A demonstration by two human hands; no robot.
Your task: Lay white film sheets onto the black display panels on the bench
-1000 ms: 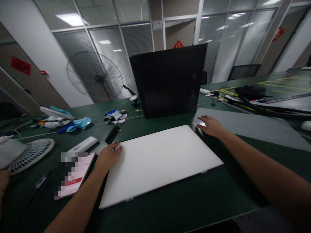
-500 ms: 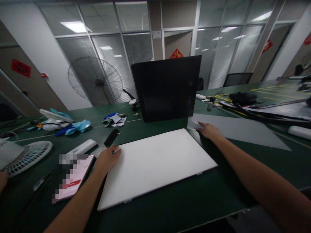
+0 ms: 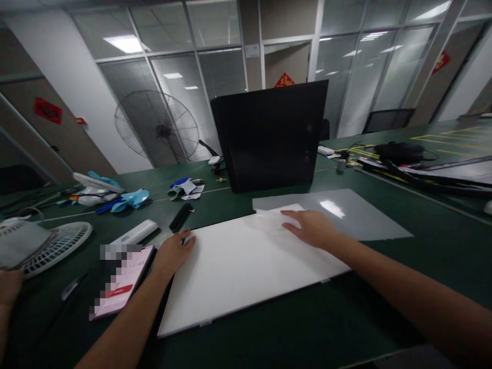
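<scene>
A flat white panel (image 3: pixel 234 271) with a thin dark edge lies on the green table. My left hand (image 3: pixel 175 254) grips its far left corner, fingers curled at the edge. Between the fingers of my right hand (image 3: pixel 307 228) is the near-left end of a translucent plastic sheet (image 3: pixel 369 218). That end overlaps the panel's far right part, while the rest of the sheet spreads rightward over the table and reflects a bright patch of light.
Behind the panel stands a large black box-like case (image 3: pixel 272 138). To the left are a pink-screened phone (image 3: pixel 128 282), a white bar-shaped object (image 3: pixel 134 233), a black object (image 3: pixel 181 217) and a white fan grille (image 3: pixel 63 251). Another person's hand (image 3: pixel 9 287) is at the left edge.
My right hand has moved left with the translucent sheet, from beside the panel's right edge to above its far right part. My left hand stays at the panel's corner.
</scene>
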